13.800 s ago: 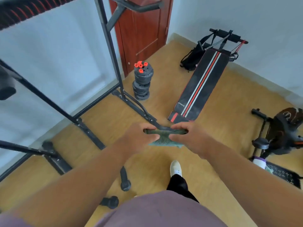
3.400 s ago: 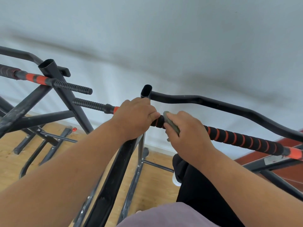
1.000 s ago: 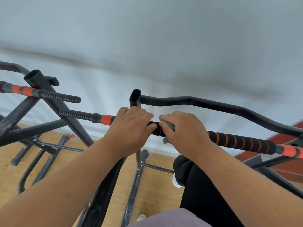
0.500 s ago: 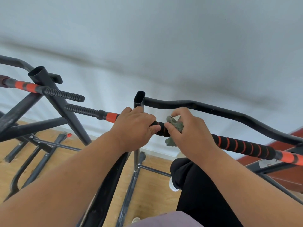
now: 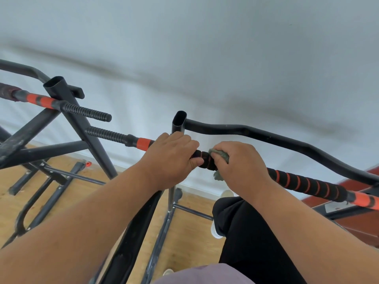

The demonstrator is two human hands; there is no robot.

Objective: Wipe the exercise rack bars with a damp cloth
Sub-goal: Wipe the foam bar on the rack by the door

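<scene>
Cloth (image 5: 219, 155) mostly hidden under right hand (image 5: 243, 165)

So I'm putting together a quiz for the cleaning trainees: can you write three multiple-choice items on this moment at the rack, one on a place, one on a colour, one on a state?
1. Where is the cloth?
A. On the floor
B. Under the right hand, wrapped on the padded bar
C. Draped over the curved top bar

2. What colour are the stripes on the padded bar's black grip?
A. Orange-red
B. Blue
C. White

3. What is the left hand doing?
A. Hanging free at the side
B. Lying flat on the wall
C. Gripping the padded bar beside the cloth

Answers:
1 B: the greenish cloth shows between the right hand's fingers and the bar.
2 A: thin orange-red rings circle the black grip to the right of the hand.
3 C: the left hand's fingers curl over the bar, close to the cloth.
</scene>
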